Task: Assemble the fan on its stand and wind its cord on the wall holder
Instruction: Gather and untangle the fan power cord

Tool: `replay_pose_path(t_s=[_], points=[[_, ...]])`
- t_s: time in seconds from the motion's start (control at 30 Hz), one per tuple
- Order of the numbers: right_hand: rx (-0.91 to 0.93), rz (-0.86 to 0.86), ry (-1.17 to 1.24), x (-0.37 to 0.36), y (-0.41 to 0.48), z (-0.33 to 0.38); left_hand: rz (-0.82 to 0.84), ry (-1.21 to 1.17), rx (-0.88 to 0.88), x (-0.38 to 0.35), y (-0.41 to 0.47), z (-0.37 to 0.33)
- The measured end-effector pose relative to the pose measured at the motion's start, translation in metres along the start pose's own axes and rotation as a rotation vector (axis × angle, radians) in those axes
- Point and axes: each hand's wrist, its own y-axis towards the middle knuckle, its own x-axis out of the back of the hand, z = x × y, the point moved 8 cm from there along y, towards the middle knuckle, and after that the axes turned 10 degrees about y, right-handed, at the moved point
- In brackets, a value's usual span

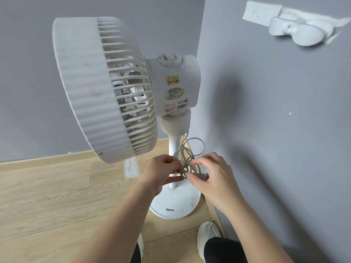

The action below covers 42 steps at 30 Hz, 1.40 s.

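Observation:
A white fan point(98, 88) sits mounted on its white stand pole point(173, 147), which rises from a round white base point(176, 207) on the floor. The grey cord point(187, 154) hangs from under the motor housing in a bundle of tangled loops beside the pole. My left hand point(164, 171) pinches the bundle from the left. My right hand point(210, 173) grips it from the right, fingertips on the loops. A white two-winged wall holder point(298, 32) is stuck high on the right wall, with no cord on it.
Grey walls meet in a corner just behind the fan. The floor point(47, 196) is light wood planks. My white shoes point(207, 234) stand just in front of the base, close to the right wall's skirting.

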Motion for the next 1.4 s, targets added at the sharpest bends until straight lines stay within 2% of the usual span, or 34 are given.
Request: replay_pose_path(t_s=[0.1, 0.33, 0.47, 0.77, 0.93, 0.97, 1.13, 1.27, 1.4], points=[[-0.080, -0.024, 0.127, -0.004, 0.004, -0.010, 0.013, 0.026, -0.025, -0.006, -0.001, -0.001], [-0.178, -0.033, 0.230, -0.003, 0.009, -0.023, 0.024, 0.053, -0.055, -0.008, -0.002, -0.005], [-0.217, -0.044, 0.218, -0.005, 0.011, -0.028, 0.070, 0.072, -0.049, -0.012, -0.004, -0.005], [-0.327, 0.070, 0.214, -0.016, 0.011, -0.037, 0.025, 0.179, -0.083, -0.005, -0.003, -0.007], [-0.378, 0.070, 0.176, -0.014, 0.009, -0.048, -0.034, -0.062, -0.096, 0.005, 0.001, -0.015], [-0.393, 0.065, 0.166, -0.013, 0.009, -0.052, -0.045, -0.029, -0.105, 0.008, 0.003, -0.017], [-0.449, 0.060, 0.267, -0.013, 0.009, -0.059, -0.010, 0.478, -0.176, -0.006, -0.003, -0.014], [-0.424, 0.058, 0.306, -0.017, 0.008, -0.053, -0.079, 0.578, -0.215, -0.009, -0.002, -0.014], [-0.413, 0.057, 0.333, -0.019, 0.007, -0.049, -0.044, 0.624, -0.219, -0.016, 0.001, -0.011]])
